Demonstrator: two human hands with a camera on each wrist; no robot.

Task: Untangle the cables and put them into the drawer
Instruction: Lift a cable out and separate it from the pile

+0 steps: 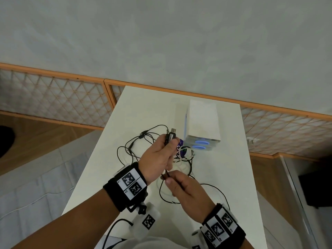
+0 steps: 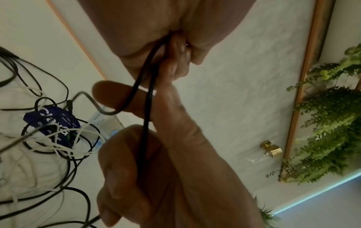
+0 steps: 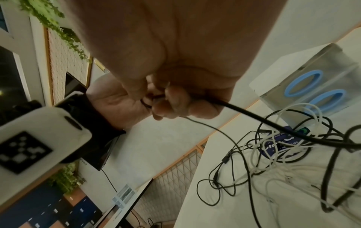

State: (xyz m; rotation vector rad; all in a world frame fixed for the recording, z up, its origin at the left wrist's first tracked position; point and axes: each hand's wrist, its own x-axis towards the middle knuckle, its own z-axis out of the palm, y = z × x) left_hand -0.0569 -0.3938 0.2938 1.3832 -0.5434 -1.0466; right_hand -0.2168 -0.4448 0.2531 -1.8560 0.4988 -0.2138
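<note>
Black cable (image 1: 168, 174) pinched in both hands (image 1: 158, 155); only head view shows its plugs (image 1: 171, 135).

Blk & wht cables (image 1: 181, 157), blue-ringed drawer (image 1: 203, 142)

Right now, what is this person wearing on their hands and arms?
Both hands are bare, no gloves, and the forearms show no sleeves. The left wrist carries a black strap with a white plate of two black square-code markers; a white camera pod with another marker hangs below it. The right wrist has a similar black band with three markers.
</note>
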